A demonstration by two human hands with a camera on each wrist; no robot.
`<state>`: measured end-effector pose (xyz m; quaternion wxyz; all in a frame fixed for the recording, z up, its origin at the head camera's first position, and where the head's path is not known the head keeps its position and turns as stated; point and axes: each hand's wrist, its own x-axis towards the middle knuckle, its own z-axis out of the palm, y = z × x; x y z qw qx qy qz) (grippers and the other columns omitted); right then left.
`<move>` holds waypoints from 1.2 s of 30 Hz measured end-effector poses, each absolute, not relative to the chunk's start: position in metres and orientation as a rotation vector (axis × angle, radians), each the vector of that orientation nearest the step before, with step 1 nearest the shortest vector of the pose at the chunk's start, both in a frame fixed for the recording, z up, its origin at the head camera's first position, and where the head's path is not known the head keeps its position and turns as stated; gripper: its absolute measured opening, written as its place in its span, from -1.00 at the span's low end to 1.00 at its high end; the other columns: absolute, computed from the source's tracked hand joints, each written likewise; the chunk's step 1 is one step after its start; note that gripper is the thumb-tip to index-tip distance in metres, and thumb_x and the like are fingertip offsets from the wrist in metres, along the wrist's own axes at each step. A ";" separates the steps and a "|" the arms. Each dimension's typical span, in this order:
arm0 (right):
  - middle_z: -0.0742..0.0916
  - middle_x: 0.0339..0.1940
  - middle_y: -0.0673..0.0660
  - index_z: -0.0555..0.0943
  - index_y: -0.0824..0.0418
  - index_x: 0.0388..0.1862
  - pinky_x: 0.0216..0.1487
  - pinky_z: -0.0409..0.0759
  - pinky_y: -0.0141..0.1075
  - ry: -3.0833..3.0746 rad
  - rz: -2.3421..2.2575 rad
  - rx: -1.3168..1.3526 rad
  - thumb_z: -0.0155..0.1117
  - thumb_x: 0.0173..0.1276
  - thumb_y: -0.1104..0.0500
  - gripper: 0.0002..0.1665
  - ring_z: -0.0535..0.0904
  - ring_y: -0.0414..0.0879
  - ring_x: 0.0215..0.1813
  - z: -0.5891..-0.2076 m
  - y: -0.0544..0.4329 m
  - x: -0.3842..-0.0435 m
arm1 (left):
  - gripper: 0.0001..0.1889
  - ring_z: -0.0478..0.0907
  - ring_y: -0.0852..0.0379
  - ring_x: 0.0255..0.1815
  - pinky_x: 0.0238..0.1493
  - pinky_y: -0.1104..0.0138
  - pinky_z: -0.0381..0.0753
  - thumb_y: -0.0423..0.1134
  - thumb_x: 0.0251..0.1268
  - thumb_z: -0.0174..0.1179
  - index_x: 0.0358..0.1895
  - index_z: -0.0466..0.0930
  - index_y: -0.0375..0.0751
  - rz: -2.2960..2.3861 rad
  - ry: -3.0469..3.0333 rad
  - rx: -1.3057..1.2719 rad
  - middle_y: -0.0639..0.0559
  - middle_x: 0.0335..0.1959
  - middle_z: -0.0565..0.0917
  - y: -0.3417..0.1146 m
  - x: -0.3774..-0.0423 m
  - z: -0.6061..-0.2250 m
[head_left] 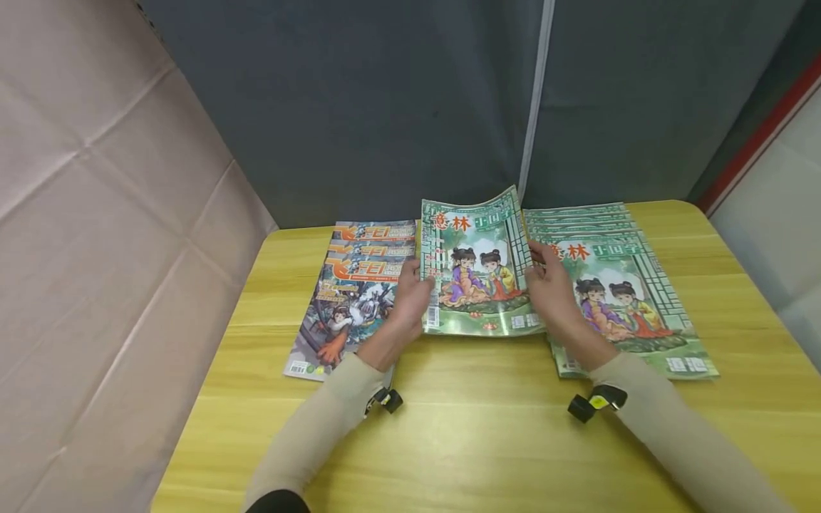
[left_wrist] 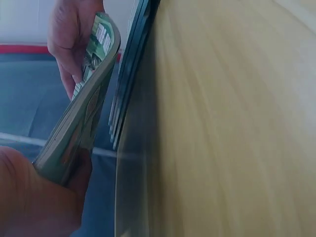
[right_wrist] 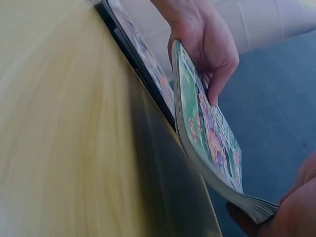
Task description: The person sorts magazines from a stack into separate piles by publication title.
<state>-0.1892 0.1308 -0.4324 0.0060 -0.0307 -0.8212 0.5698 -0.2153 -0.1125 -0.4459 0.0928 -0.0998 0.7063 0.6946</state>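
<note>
A magazine (head_left: 477, 271) with a green cover and two cartoon children on it is held up above the middle of the table. The left hand (head_left: 410, 299) grips its left edge, thumb on the cover. On the opposite edge, the right hand (head_left: 553, 296) pinches it, and the cover bows between them. Seen from the left wrist, the magazine (left_wrist: 81, 116) is off the tabletop, with the left hand (left_wrist: 37, 202) nearest. In the right wrist view its pages fan slightly at the corner by the right hand (right_wrist: 296, 210).
At left, several grey-toned magazines (head_left: 349, 320) lie overlapped with orange titles showing. More green magazines (head_left: 631, 306) of the held kind overlap at right. The yellow wooden table (head_left: 474, 427) meets a dark curtain (head_left: 359, 107) behind and a pale cloth (head_left: 96, 249) at left.
</note>
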 end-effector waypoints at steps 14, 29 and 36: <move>0.37 0.66 0.37 0.14 0.10 0.75 -0.41 0.45 -0.52 -2.625 1.513 -0.245 -0.17 0.72 0.16 -0.33 0.57 0.24 0.27 -0.423 0.218 -0.170 | -0.54 0.70 0.02 -0.02 0.06 0.22 0.80 -0.49 0.53 -0.03 0.39 0.26 -0.11 2.178 1.885 -0.167 -0.17 0.16 0.64 -0.021 -0.202 -0.439; 0.42 0.61 0.45 0.20 0.16 0.72 -0.13 0.37 -0.68 -2.801 1.353 -0.350 -0.16 0.72 0.09 -0.34 0.39 -0.52 0.06 -0.419 0.303 -0.136 | -0.46 0.67 0.07 -0.08 0.06 0.20 0.80 -0.61 0.33 0.13 0.29 0.25 -0.18 1.979 1.862 0.113 -0.16 0.11 0.60 0.043 -0.181 -0.440; 0.40 0.61 0.48 0.15 0.18 0.74 -0.09 0.38 -0.58 -2.873 1.294 -0.330 -0.20 0.75 0.06 -0.33 0.41 -0.42 0.08 -0.420 0.317 -0.123 | -0.47 0.65 0.07 -0.13 0.03 0.20 0.80 -0.59 0.29 0.20 0.26 0.28 -0.21 1.896 1.851 0.138 -0.14 0.03 0.59 0.049 -0.177 -0.440</move>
